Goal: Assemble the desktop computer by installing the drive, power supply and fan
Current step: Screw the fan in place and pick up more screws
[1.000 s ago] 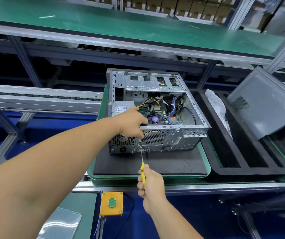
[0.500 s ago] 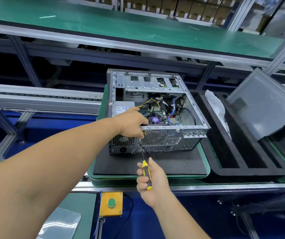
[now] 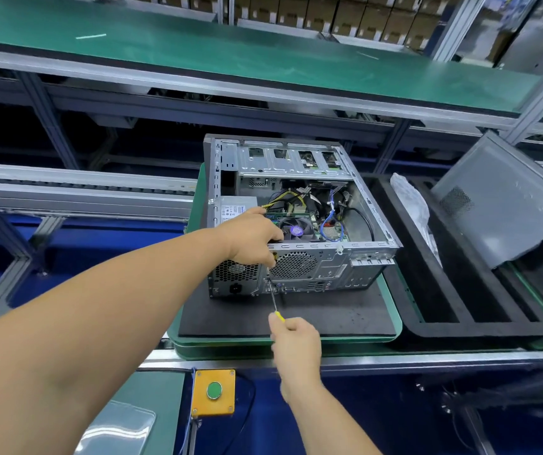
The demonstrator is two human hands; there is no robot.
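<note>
An open grey computer case [image 3: 329, 257] lies on its side on a black mat [image 3: 296, 316]. Inside it are a power supply [image 3: 235, 206] at the left, a CPU fan [image 3: 296, 229] and loose cables. My left hand [image 3: 252, 238] grips the case's rear top edge, its fingers curled over the rim beside the rear fan grille [image 3: 293, 264]. My right hand [image 3: 294, 339] holds a yellow-handled screwdriver [image 3: 274, 302]. The shaft points up at the rear panel just below my left fingers.
The mat sits on a green pallet [image 3: 391, 310] on the conveyor. A black foam tray [image 3: 460, 290] with a plastic bag [image 3: 411, 205] lies to the right, a grey side panel [image 3: 506, 205] leaning over it. A yellow box with a green button [image 3: 213, 390] is mounted below.
My right hand rolled over the screwdriver handle, hiding most of it, and the tip stayed at the rear panel. My left hand kept its hold on the case.
</note>
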